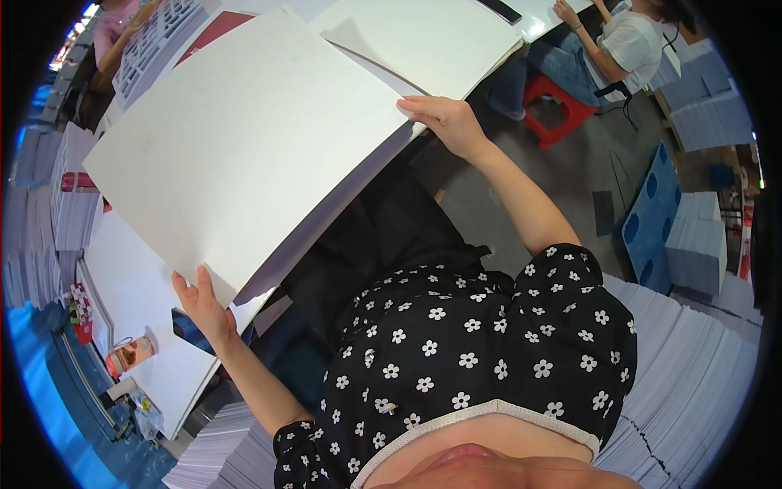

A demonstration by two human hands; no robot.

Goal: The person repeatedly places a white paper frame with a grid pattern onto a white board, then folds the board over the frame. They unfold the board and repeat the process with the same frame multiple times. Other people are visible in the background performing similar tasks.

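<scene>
A large white sheet [252, 155], perhaps card or a thin stack of paper, lies tilted over the white table in front of me. My left hand [204, 307] grips its near left corner, with fingers on top and the thumb at the edge. At its right corner, my right hand [448, 122] pinches the edge, fingers stretched over the top. The sheet's near edge is lifted, and a grey-violet shadow shows beneath it. Whether it is one sheet or several, I cannot tell.
More white sheets [423, 45] lie beyond on the table. A cup [130, 356] and a dark phone-like slab [193, 330] are at the left. Tall paper stacks [684, 367] stand around me. At the right, a person [631, 49] sits on a red stool [558, 110]; another person [114, 33] is far left.
</scene>
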